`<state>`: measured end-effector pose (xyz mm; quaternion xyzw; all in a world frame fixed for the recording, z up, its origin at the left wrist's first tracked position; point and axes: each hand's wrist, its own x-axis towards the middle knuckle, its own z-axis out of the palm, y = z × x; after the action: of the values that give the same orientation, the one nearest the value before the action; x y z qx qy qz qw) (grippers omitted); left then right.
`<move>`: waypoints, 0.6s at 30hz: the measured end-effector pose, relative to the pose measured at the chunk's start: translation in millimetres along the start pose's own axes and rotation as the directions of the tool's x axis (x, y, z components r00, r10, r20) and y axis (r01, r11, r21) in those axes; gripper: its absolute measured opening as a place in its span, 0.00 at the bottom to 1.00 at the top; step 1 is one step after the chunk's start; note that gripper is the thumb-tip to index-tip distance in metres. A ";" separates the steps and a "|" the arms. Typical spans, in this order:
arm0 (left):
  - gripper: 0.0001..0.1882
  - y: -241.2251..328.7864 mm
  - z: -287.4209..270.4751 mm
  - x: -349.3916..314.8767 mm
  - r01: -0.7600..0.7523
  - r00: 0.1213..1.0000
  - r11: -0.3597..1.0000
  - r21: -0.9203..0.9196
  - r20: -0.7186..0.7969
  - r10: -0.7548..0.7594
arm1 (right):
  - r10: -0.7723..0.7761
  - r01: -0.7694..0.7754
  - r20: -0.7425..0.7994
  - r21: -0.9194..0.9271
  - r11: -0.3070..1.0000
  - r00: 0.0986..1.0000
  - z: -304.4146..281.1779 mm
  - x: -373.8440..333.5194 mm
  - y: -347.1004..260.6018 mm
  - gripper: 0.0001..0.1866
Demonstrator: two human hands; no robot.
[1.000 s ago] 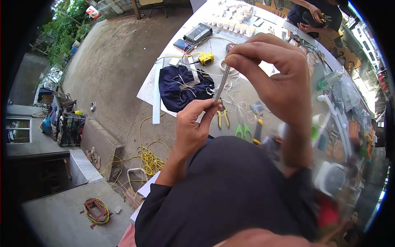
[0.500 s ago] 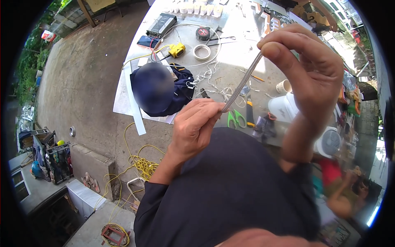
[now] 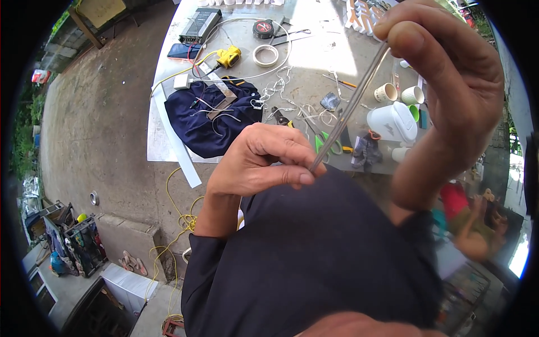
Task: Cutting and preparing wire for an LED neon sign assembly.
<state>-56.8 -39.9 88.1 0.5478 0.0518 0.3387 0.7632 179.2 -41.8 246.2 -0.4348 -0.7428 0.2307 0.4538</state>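
Observation:
A bundle of thin grey wire strands (image 3: 355, 105) slants across in front of me, stretched between both hands. My left hand (image 3: 264, 154) pinches its lower end between thumb and fingers. Higher up on the right, my right hand (image 3: 455, 73) grips the upper end with thumb and forefinger. Behind the strands, green-handled scissors (image 3: 336, 147) lie on the table (image 3: 311, 84). Beyond my left hand is a dark blue cloth (image 3: 196, 130), with a small block and loose thin wires on it. White wire with small modules (image 3: 275, 92) is tangled nearby.
Toward the back lie a tape roll (image 3: 265, 55), tape measure (image 3: 263, 29), yellow tool (image 3: 228, 56), phone (image 3: 184, 51) and metal-cased box (image 3: 201, 25). On the right stand a white tub (image 3: 387, 122) and cups (image 3: 412, 94). Yellow cord (image 3: 182, 216) trails on the floor; another person (image 3: 471, 230) sits at right.
My right hand has moved up and right with the upper end. My left hand has turned so its thumb shows, still pinching the lower end. The whole view has shifted slightly.

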 end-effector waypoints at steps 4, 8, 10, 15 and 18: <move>0.10 2.7 -5.1 0.6 -0.016 0.997 0.998 -0.064 0.071 0.021 | -0.121 0.120 0.102 0.014 0.993 0.987 -11.1 1.0 7.3 0.09; 0.10 8.2 -8.5 -4.9 0.060 0.998 0.990 -0.126 0.038 -0.056 | -0.213 0.209 0.181 0.041 0.977 0.960 -22.2 3.1 12.6 0.12; 0.10 10.2 -9.7 -7.9 0.097 0.995 0.980 -0.175 0.004 -0.098 | -0.240 0.235 0.203 0.050 0.971 0.949 -23.8 5.6 14.1 0.13; 0.10 13.7 -13.8 -10.5 0.112 0.992 0.974 -0.198 -0.030 -0.120 | -0.262 0.266 0.227 0.014 0.964 0.938 -16.4 10.1 16.1 0.14; 0.12 16.1 -12.6 -11.3 0.051 0.990 0.993 -0.110 -0.128 -0.065 | -0.282 0.298 0.237 -0.032 0.954 0.930 -14.1 15.2 15.1 0.15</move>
<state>-78.5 -33.6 93.9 0.4812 0.0998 0.3539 0.7958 194.9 -21.8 249.0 -0.3056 -0.8537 0.1850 0.3789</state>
